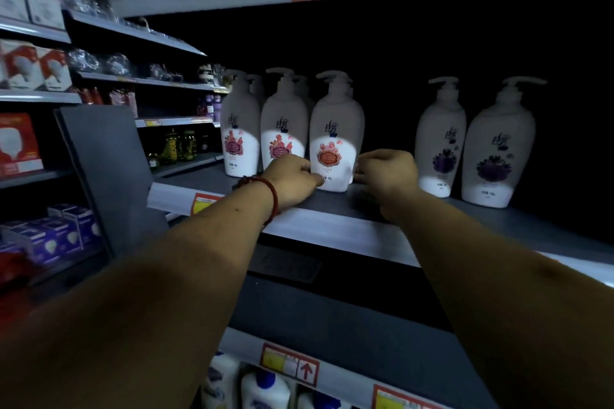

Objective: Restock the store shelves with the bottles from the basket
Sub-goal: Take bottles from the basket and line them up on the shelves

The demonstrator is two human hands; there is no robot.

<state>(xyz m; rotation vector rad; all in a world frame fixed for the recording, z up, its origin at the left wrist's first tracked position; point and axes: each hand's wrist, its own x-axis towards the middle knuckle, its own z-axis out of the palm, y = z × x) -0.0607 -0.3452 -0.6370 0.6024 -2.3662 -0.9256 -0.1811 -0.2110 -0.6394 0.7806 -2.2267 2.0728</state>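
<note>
Three red-label bottles (pixel 282 129) stand in front, perhaps two more behind, plus two purple-label bottles (pixel 498 149).

One camera on the person's head looks forward, close to the grey metal shelf (pixel 332 229), from behind the fingers (pixel 315 180).

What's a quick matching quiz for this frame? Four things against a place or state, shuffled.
Things:
1. orange-label bottle
2. purple-label bottles
3. left hand
4. right hand

Places/states:
a. red bracelet on its wrist
b. standing apart to the right, untouched
c. held at the base between both hands
d. bare wrist, at the bottle's right side

Pairs: 1-c, 2-b, 3-a, 4-d
</note>
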